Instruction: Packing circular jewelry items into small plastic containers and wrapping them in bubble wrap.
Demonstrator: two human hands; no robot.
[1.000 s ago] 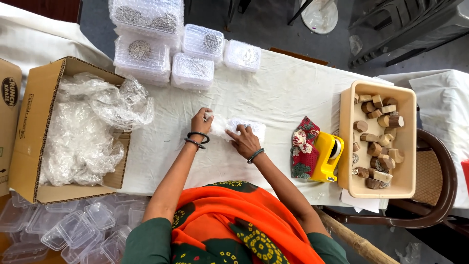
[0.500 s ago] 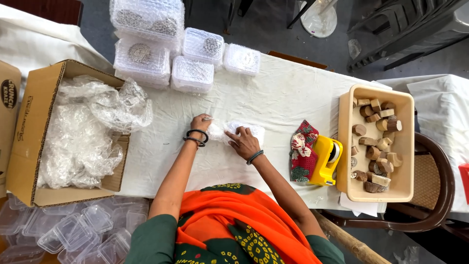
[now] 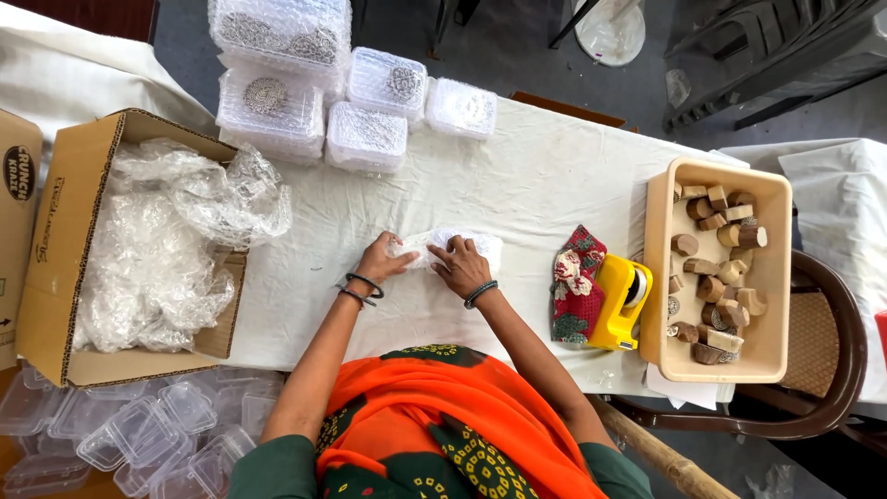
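At the centre of the white-clothed table [image 3: 545, 176] lies a small bubble-wrapped bundle [image 3: 476, 245], and both hands rest on it. The left hand [image 3: 383, 262] presses its curled fingers over the bundle's 9 o'clock end; the right hand [image 3: 459, 267] lies flat across the middle, fingers spread and bearing down rather than gripping. At 3 o'clock from the bundle sit a red floral cloth pouch [image 3: 575, 282] and, touching it, a yellow tape dispenser [image 3: 621, 301], then a beige tray [image 3: 771, 346] of wooden blocks. At 9 o'clock stands a cardboard box [image 3: 65, 185] stuffed with bubble wrap. At 12 o'clock, wrapped plastic containers [image 3: 370, 139] are stacked.
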